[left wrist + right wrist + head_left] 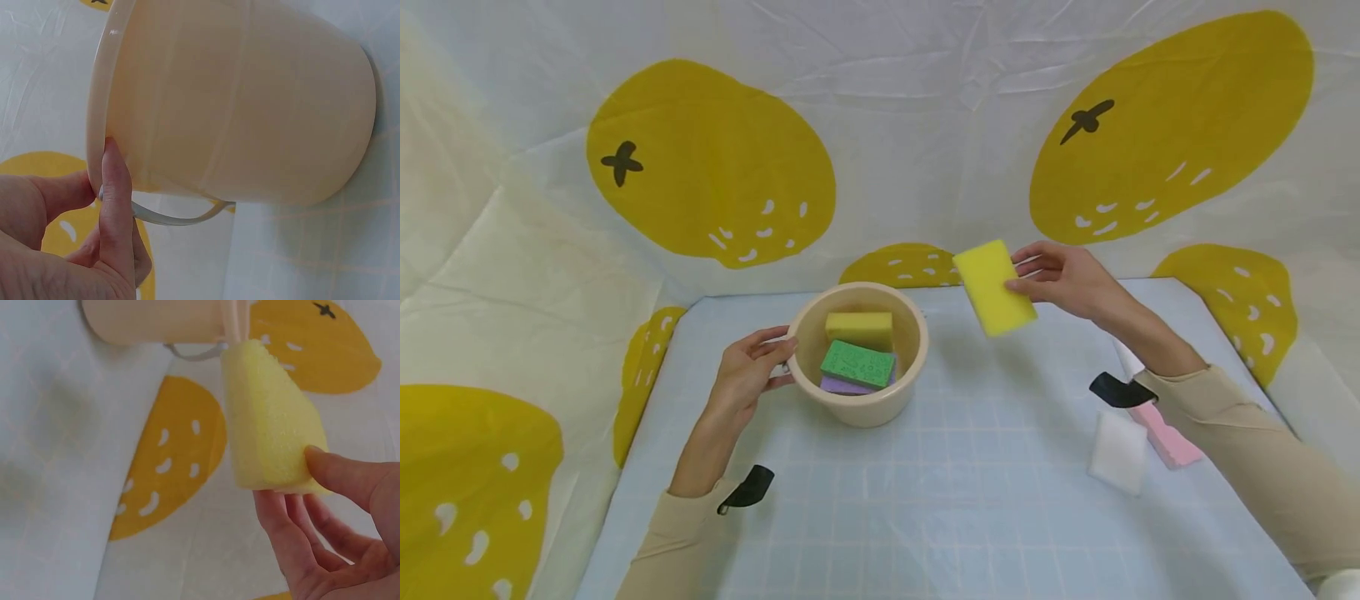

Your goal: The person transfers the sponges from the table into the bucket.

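Note:
A beige bucket (867,412) stands toward the back of the table, holding a yellow sponge (868,323), a green sponge (857,363) and a purple sponge (842,387). My left hand (739,375) pinches the bucket's rim on its left side, thumb and fingers on either side of the edge in the left wrist view. Up in the air to the right of the bucket, my right hand (1067,279) holds another yellow sponge (992,287) between thumb and fingers. That sponge is apart from the bucket. In the left wrist view, a pale handle (178,219) hangs from the bucket's side.
Under my right forearm lie a white sponge (1117,452) and a pink sponge (1168,437); another white piece (1127,358) is partly hidden by the arm. The pale blue gridded tablecloth (910,500) meets a curtain (917,125) printed with yellow fruit at the back and sides.

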Action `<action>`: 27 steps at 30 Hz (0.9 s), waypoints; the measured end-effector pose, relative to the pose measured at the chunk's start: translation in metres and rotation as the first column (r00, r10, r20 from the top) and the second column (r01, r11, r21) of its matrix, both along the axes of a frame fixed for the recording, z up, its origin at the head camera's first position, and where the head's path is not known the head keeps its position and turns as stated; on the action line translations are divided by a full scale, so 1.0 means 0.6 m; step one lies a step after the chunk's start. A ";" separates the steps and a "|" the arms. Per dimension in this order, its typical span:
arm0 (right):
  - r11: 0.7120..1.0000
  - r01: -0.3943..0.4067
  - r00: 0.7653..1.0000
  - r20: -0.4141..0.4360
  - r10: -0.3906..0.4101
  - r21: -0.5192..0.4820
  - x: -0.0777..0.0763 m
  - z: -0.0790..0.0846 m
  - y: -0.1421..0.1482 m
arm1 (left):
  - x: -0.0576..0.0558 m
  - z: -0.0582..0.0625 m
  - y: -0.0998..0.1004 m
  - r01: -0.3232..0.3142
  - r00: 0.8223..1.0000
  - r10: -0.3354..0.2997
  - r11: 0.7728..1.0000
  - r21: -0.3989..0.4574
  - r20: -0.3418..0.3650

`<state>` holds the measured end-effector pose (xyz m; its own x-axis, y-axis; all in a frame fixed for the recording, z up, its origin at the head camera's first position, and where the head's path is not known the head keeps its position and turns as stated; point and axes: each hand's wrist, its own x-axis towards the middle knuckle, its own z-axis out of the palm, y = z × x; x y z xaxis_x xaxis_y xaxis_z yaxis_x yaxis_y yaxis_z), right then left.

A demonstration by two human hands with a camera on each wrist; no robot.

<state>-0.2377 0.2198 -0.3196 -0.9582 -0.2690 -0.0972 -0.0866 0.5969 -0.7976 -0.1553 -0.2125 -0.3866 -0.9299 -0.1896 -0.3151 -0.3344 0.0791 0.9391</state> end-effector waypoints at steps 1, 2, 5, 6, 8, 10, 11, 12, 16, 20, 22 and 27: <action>1.000 -0.008 1.000 -0.003 0.008 -0.004 -0.001 0.002 -0.005 | 0.000 0.000 0.000 0.000 1.000 0.000 1.000 0.003 -0.002; 1.000 -0.015 1.000 -0.005 0.015 -0.009 -0.002 0.004 -0.010 | -0.001 -0.001 0.001 0.001 1.000 -0.001 1.000 0.003 -0.002; 0.999 -0.039 0.999 -0.015 0.038 -0.025 -0.003 0.009 -0.027 | -0.002 -0.001 0.002 0.002 1.000 -0.002 1.000 -0.003 0.007; 0.998 -0.049 0.999 -0.023 0.048 -0.030 -0.003 0.010 -0.034 | -0.003 -0.001 0.002 0.004 1.000 -0.004 1.000 -0.006 0.011; 0.996 -0.078 0.996 -0.038 0.077 -0.042 -0.004 0.012 -0.048 | -0.003 -0.001 0.002 0.002 1.000 -0.002 1.000 -0.017 0.020; 0.991 -0.118 0.992 -0.052 0.115 -0.060 -0.005 0.013 -0.064 | -0.002 -0.001 0.001 -0.001 1.000 0.001 1.000 -0.021 0.022; 0.988 -0.139 0.989 -0.057 0.135 -0.072 -0.005 0.013 -0.072 | -0.002 0.000 0.000 -0.003 1.000 0.003 1.000 -0.023 0.022; 0.984 -0.157 0.986 -0.062 0.152 -0.079 -0.006 0.014 -0.080 | -0.002 0.000 0.000 -0.003 1.000 0.003 1.000 -0.024 0.022; 0.971 -0.216 0.975 -0.077 0.209 -0.099 -0.009 0.016 -0.114 | -0.001 0.001 -0.002 -0.003 1.000 0.003 1.000 -0.018 0.018; 0.959 -0.264 0.963 -0.087 0.256 -0.099 -0.013 0.016 -0.143 | -0.001 -0.001 -0.003 -0.003 1.000 0.003 1.000 -0.014 0.018; 0.951 -0.293 0.954 -0.093 0.285 -0.096 -0.016 0.013 -0.156 | -0.001 -0.001 -0.003 -0.004 1.000 0.004 1.000 -0.010 0.015; 0.932 -0.349 0.935 -0.098 0.340 -0.094 -0.019 0.003 -0.186 | -0.001 -0.002 -0.004 -0.008 1.000 0.008 1.000 -0.004 0.008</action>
<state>-0.2490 0.1082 -0.3177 -0.8079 -0.5889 0.0230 -0.3371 0.4298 -0.8377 -0.1557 -0.2148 -0.3879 -0.9260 -0.1984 -0.3213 -0.3421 0.0804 0.9362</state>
